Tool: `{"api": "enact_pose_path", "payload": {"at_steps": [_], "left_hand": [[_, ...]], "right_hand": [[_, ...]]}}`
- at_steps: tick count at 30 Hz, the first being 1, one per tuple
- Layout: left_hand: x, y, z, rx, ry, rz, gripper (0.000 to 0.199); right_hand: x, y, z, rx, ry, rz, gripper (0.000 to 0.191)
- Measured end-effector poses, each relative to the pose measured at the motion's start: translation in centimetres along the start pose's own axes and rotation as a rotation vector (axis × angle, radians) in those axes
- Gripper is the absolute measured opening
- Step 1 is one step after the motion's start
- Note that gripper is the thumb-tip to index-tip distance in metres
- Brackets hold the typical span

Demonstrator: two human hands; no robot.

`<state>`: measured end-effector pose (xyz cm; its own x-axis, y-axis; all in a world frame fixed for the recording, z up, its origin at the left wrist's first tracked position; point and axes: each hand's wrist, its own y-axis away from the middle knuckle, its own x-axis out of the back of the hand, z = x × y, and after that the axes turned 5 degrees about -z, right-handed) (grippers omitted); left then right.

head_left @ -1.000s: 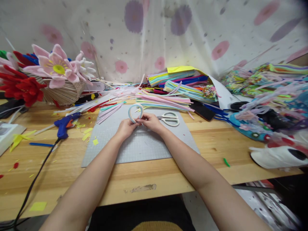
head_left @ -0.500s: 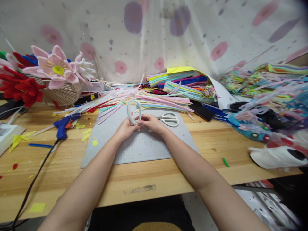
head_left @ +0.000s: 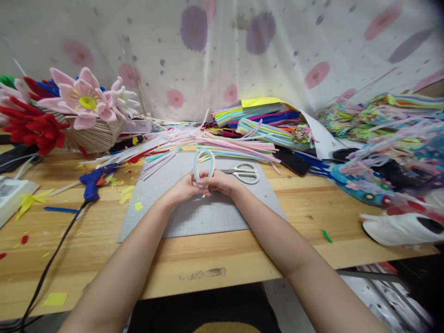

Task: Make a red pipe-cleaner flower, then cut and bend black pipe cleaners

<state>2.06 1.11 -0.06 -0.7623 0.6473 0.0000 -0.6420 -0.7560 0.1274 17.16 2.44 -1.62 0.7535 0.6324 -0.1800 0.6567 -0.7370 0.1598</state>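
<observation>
A loop of pale blue and cream pipe cleaners [head_left: 196, 163] stands upright between my hands, above the grey cutting mat [head_left: 194, 222]. My left hand [head_left: 185, 187] pinches the lower left of the loop. From the other side my right hand [head_left: 222, 181] grips its lower end, fingertips meeting those of the left. Some fingers are hidden behind the loop and each other. Scissors with pale handles [head_left: 245, 173] lie on the mat just right of my right hand.
Pipe cleaner bundles [head_left: 256, 125] lie at the back. A blue glue gun [head_left: 93, 182], its cord and fuzzy flowers [head_left: 85, 99] are on the left. A black phone [head_left: 294, 162], a white roll [head_left: 398, 229] and more craft pieces are on the right of the wooden table [head_left: 305, 240].
The loop has turned and now looks rounder and lower, slightly further right. Both hands have shifted a little right and down with it, fingertips closer together.
</observation>
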Motion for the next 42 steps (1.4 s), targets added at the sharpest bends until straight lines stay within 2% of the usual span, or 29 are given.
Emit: {"api": "enact_pose_path", "payload": {"at_steps": [3, 7, 10, 12, 16, 18, 21, 23, 25, 26, 28, 30, 34, 38, 42], "left_hand": [[0.0, -0.3, -0.5, -0.007, 0.000, 0.012, 0.047], [0.2, 0.0, -0.6, 0.080, -0.049, 0.072, 0.080], [0.3, 0.4, 0.0, 0.177, -0.181, 0.079, 0.088], [0.3, 0.6, 0.3, 0.198, -0.201, 0.021, 0.077], [0.5, 0.8, 0.5, 0.205, -0.182, -0.123, 0.032], [0.8, 0.8, 0.5, 0.196, -0.180, -0.125, 0.024], [1.8, 0.8, 0.1, 0.182, -0.196, 0.001, 0.021], [2.9, 0.6, -0.2, 0.160, -0.224, 0.148, 0.020], [3.8, 0.5, -0.6, 0.130, -0.281, 0.298, 0.017], [4.2, 0.5, -0.7, 0.133, -0.346, 0.372, 0.016], [4.6, 0.6, -0.7, 0.193, -0.566, 0.498, 0.015], [4.5, 0.7, -0.5, 0.287, -0.842, 0.571, 0.017], [4.0, 0.9, 0.3, 0.386, -1.218, 0.586, 0.027], [4.3, 1.0, 0.4, 0.442, -1.366, 0.614, 0.033], [4.7, 1.0, 0.2, 0.460, -1.419, 0.660, 0.035]], "right_hand": [[-0.6, -0.5, 0.2, -0.008, 0.041, 0.116, 0.025], [-0.6, -0.9, 0.4, 0.022, -0.022, 0.218, 0.020], [-0.1, -0.7, 0.1, 0.065, -0.154, 0.249, 0.023], [0.2, -0.6, -0.1, 0.097, -0.222, 0.280, 0.026], [0.6, -0.6, -0.6, 0.143, -0.250, 0.350, 0.031], [1.0, -0.4, -1.1, 0.147, -0.193, 0.362, 0.031], [2.8, 0.9, -2.4, 0.161, 0.014, 0.408, 0.031], [4.8, 2.5, -3.3, 0.146, 0.307, 0.518, 0.033], [6.9, 4.4, -4.0, 0.044, 0.746, 0.628, 0.023], [7.8, 5.2, -4.1, -0.061, 0.927, 0.613, 0.021], [8.8, 6.4, -4.3, -0.264, 1.126, 0.556, 0.025], [8.7, 6.8, -4.2, -0.403, 1.215, 0.499, 0.034], [7.1, 6.3, -4.3, -0.522, 1.356, 0.509, 0.048], [5.8, 5.6, -4.6, -0.645, 1.449, 0.556, 0.040], [6.0, 5.7, -4.7, -0.682, 1.485, 0.525, 0.025]]}}
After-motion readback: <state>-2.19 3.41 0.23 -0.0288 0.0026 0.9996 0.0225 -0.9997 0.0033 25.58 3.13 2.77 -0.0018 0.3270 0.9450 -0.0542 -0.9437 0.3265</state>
